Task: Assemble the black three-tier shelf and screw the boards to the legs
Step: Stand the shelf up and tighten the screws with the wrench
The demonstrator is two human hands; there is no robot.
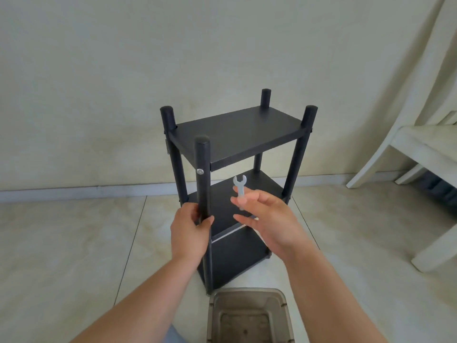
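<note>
Head view of the black three-tier shelf standing upright on the tiled floor, close to the wall, with all three boards seated between four legs. The left hand grips the near left leg at about the height of the middle board, fingers and thumb curled round the post. The right hand pinches a small flat spanner between thumb and forefinger; its other fingers are spread and loosely extended. The spanner's long axis runs nearly vertical, its open jaw pointing upward and its lower end hidden in the pinch.

A silver screw head shows on the near left leg, at the level of the top board, facing the camera. It lies up and to the left of the spanner's jaw, near but apart from it; the right hand, which carries the tool, is the nearer of the two to it. The leg's long axis is vertical, so the screw's axis is judged roughly horizontal, and the jaw would probably need turning to meet it. Whether this screw is fully tight cannot be told.

An open, translucent bin sits on the floor at the shelf's near edge, and a white chair stands at the right.
</note>
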